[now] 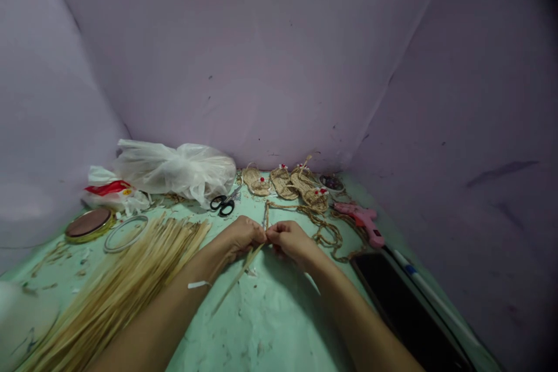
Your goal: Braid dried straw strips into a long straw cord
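Note:
My left hand (247,235) and my right hand (286,238) meet near the middle of the table, fingertips almost touching. Both are pinched on a thin braided straw cord (267,216), which runs up from between them and bends right. From under my left hand a loose flat straw strip (238,279) trails toward the front. Beyond my right hand the rest of the brown cord lies in loose coils (329,232). A bundle of pale dried straw (131,285) lies beside and beneath my left forearm.
At the back stand several small woven straw slippers (283,184) with red beads, black-handled scissors (223,204) and a white plastic bag (174,171). Right: a pink glue gun (364,221) and a dark flat slab (405,308). Left: a round tin (89,224) and a ring (126,234). Walls (270,70) enclose the table.

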`<state>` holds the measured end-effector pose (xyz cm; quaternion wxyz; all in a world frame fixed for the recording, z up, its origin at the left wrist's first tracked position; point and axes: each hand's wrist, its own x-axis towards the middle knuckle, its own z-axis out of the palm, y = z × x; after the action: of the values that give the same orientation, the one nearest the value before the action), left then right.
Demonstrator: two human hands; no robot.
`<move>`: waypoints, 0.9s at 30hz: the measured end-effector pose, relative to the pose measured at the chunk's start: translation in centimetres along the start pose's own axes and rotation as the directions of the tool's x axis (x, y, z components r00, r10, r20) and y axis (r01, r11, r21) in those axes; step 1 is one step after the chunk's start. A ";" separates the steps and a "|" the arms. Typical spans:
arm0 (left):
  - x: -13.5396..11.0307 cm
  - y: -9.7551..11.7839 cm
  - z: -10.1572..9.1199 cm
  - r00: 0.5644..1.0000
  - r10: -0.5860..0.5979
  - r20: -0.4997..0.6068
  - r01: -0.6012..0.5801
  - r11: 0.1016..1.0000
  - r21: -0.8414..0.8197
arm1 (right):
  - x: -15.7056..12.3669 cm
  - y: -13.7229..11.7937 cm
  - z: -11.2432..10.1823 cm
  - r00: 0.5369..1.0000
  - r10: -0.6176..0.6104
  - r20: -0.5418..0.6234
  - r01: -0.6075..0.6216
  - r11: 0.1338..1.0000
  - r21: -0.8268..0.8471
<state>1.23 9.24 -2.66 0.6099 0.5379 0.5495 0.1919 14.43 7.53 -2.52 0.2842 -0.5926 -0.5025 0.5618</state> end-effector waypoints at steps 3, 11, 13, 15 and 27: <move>-0.2 0.1 0.2 0.999 0.036 -0.001 -0.036 0.996 0.085 | -0.2 0.0 0.3 0.999 0.037 -0.022 -0.038 0.998 -0.048; -1.2 1.2 -1.7 0.995 0.066 0.068 -0.089 0.907 0.411 | 0.3 1.0 -0.7 1.000 0.011 0.026 -0.013 0.997 0.076; -1.7 2.0 -3.5 0.996 0.091 -0.001 -0.080 0.888 0.452 | 0.3 1.2 -0.8 0.998 0.021 0.051 -0.026 0.994 0.105; -2.6 2.8 -5.8 0.964 0.200 -0.174 -0.087 0.860 0.503 | 0.3 1.3 -0.9 0.998 0.021 0.057 -0.026 0.995 0.100; -5.7 3.2 -8.7 0.907 0.090 -0.411 0.328 0.461 0.824 | 0.4 1.7 -0.8 0.998 0.020 0.067 -0.024 0.998 0.060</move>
<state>-7.13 9.55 4.38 0.1320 0.6815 0.7175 -0.0576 15.61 7.53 -4.05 0.2792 -0.5701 -0.4878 0.5992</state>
